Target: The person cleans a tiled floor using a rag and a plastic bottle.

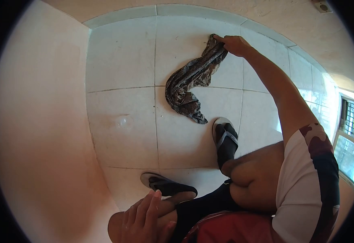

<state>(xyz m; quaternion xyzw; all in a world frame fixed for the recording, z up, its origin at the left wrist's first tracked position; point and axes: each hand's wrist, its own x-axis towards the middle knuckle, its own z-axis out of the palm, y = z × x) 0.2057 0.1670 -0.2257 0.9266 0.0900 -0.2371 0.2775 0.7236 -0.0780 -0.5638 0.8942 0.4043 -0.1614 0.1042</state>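
While we crouched, right hand point(234, 43) gripped the patterned rag point(191, 79) at the floor's point(120, 60) far edge | left hand point(142, 216) loose-open, empty, on knee | floor mostly unwiped, we'd guess

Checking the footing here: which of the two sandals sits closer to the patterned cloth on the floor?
The upper sandal, pointing toward the cloth; its toe nearly reaches the cloth's lower end. The other sandal lies nearer the left hand.

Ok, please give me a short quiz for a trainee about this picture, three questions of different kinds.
1. True or false: the right hand grips one end of the patterned cloth.
2. Where does the left hand rest? A) on the knee B) on the wall C) on the cloth
3. Fill in: the cloth lies on the tiled ____.

Key: 1 true; 2 A; 3 floor.
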